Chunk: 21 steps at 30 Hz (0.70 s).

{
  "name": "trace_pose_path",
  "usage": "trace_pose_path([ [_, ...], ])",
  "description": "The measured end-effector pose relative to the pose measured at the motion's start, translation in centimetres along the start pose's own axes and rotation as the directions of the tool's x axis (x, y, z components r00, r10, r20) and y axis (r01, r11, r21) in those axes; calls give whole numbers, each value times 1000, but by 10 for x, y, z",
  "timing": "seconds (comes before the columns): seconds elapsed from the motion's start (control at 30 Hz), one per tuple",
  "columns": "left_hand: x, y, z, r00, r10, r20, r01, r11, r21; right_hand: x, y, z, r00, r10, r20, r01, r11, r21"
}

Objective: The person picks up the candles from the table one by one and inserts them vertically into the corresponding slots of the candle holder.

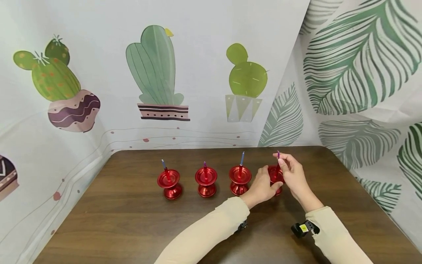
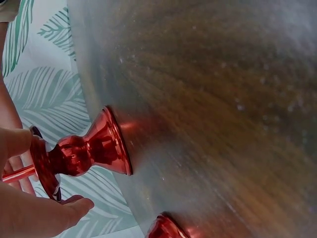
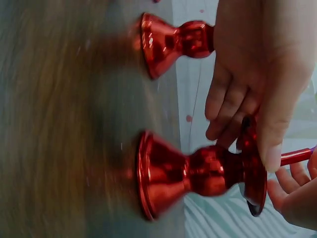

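Four-in-line is not counted here: at the right end of a row stands a shiny red candle holder (image 1: 276, 177), upright on the table. My left hand (image 1: 262, 186) holds its dish by the rim, thumb on the near side; the left wrist view shows the flared foot of the same candle holder (image 2: 106, 144) on the wood. From the right, my right hand (image 1: 294, 175) pinches a thin purple candle (image 1: 278, 155) near its top. The candle stands upright in the red tube (image 3: 295, 156) that rises from the dish.
To the left stand more red candle holders: one with a blue candle (image 1: 242, 158), one with a purple candle (image 1: 205, 165), and one with a blue candle (image 1: 163, 164) leaning slightly. The brown wooden table (image 1: 132, 223) ends at a cactus-and-leaf printed cloth (image 1: 204, 73).
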<state>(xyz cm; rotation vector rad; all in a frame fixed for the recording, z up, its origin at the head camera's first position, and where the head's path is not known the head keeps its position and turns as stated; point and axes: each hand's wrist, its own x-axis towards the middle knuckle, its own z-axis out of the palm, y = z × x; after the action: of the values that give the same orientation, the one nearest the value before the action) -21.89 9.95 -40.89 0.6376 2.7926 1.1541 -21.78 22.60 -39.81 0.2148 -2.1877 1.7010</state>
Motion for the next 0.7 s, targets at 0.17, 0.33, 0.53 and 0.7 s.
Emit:
trace_pose_path([
  [0.17, 0, 0, 1, 1000, -11, 3, 11, 1000, 0, -2, 3, -1, 1000, 15, -11, -15, 1000, 3],
  [0.33, 2, 1, 2, 1000, -9, -3, 9, 1000, 12, -1, 6, 1, 997, -39, -67, 34, 996, -78],
  [0.53, 1, 2, -1, 1000, -29, -3, 29, 996, 87, -6, 1, 1, 978, -155, -143, 107, 948, -298],
  [0.7, -15, 6, -13, 999, 15, 49, -21, 993, 115, -20, -12, -4, 971, -200, -130, 138, 915, -378],
])
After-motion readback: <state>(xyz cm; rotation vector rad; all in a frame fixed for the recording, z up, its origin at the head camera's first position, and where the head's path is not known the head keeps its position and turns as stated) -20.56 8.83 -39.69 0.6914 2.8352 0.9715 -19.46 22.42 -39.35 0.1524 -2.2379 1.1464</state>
